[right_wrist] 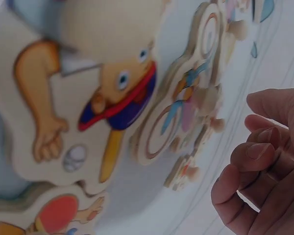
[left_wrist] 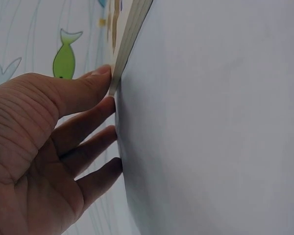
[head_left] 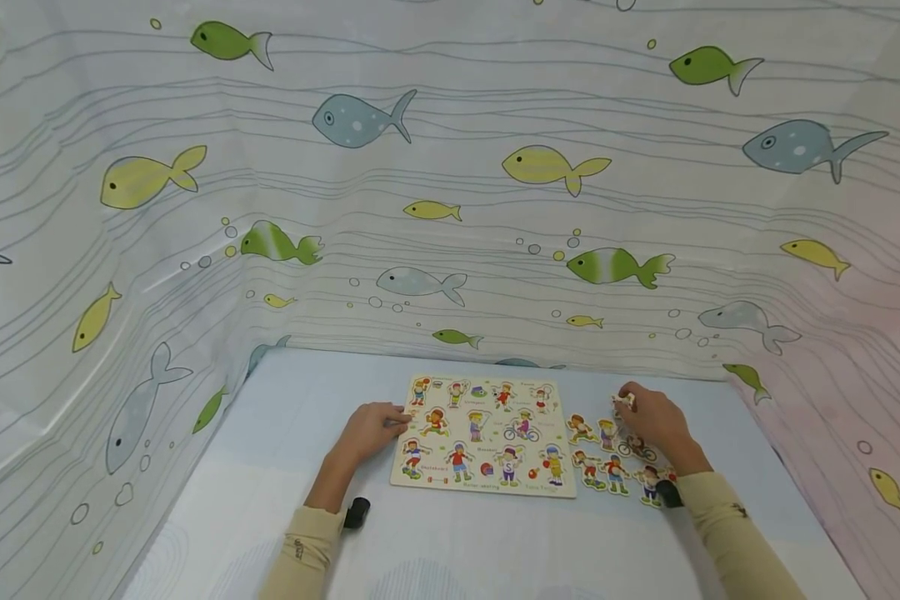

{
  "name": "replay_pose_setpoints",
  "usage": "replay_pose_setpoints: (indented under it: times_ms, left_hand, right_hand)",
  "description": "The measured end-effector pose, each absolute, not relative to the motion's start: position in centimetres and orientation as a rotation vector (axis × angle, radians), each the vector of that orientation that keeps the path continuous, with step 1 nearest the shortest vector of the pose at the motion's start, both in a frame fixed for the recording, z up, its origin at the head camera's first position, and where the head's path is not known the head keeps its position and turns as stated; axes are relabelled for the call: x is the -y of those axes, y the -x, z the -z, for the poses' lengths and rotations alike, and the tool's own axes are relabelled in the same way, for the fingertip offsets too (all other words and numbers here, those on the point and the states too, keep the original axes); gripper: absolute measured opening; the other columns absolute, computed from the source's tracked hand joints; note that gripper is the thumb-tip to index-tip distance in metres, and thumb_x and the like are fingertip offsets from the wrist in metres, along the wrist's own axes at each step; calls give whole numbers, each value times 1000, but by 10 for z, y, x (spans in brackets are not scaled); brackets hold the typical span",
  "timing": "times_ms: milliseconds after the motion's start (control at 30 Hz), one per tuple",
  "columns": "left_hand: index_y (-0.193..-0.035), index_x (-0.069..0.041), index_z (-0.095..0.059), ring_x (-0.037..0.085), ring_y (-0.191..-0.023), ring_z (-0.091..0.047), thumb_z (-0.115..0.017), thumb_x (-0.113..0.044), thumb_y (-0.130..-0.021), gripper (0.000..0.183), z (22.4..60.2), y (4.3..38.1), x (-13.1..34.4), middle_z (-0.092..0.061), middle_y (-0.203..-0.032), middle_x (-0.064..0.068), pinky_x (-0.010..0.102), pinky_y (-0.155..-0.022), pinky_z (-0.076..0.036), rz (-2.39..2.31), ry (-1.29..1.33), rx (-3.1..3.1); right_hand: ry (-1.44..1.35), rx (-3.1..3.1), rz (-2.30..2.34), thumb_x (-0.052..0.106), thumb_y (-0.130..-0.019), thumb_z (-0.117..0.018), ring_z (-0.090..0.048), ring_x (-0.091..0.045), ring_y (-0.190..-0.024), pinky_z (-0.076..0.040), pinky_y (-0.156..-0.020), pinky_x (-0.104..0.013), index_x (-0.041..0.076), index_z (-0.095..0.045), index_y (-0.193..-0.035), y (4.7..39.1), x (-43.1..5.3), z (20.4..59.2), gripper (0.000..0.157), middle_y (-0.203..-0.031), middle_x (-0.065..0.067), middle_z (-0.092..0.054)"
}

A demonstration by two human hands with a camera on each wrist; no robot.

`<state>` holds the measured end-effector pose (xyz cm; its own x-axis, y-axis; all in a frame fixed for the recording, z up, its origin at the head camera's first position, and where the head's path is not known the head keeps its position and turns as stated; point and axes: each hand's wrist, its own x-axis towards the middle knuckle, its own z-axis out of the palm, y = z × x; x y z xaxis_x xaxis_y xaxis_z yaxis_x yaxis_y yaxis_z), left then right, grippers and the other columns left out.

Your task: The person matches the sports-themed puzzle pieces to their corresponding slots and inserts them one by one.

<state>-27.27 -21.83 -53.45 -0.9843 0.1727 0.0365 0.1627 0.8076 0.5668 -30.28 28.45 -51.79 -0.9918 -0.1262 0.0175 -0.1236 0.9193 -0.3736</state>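
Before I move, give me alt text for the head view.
A person's left hand touches the left edge of a sports-figure puzzle board; the right hand hovers over loose puzzle pieces to its right. Fish-patterned sheeting rises behind.

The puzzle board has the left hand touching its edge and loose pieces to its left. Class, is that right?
Not quite: the loose pieces lie to the right of the puzzle board, as the head view shows. The left hand does touch its edge.
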Motion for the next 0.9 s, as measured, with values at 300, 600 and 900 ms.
replay_pose_setpoints:
  times_ms: [300,600,900]
  left_hand:
    - [-106,-13,-78,31,-124,-56,-75,-17,-88,19,534,273,218,-68,-123,5,52,-108,-38,-911,-289,-2971]
    - [-107,-13,-77,30,-125,-55,-74,-18,-89,19,535,274,218,-68,-124,4,53,-109,-38,-910,-282,-2971]
    - [-107,-13,-77,31,-125,-55,-75,-19,-88,19,535,273,218,-68,-124,4,52,-108,-39,-908,-277,-2979]
  right_hand:
    - [148,-3008,570,24,-99,-57,-48,-16,-47,-36,-42,-30,2,-56,-116,306,-291,522,28,-64,-1,-56]
    - [166,-3021,496,23,-99,-57,-46,-16,-45,-35,-42,-29,1,-57,-113,312,-295,525,26,-58,0,-53]
    - [204,-3033,427,21,-98,-59,-47,-15,-48,-38,-43,-30,2,-61,-107,320,-299,529,21,-60,1,-55]
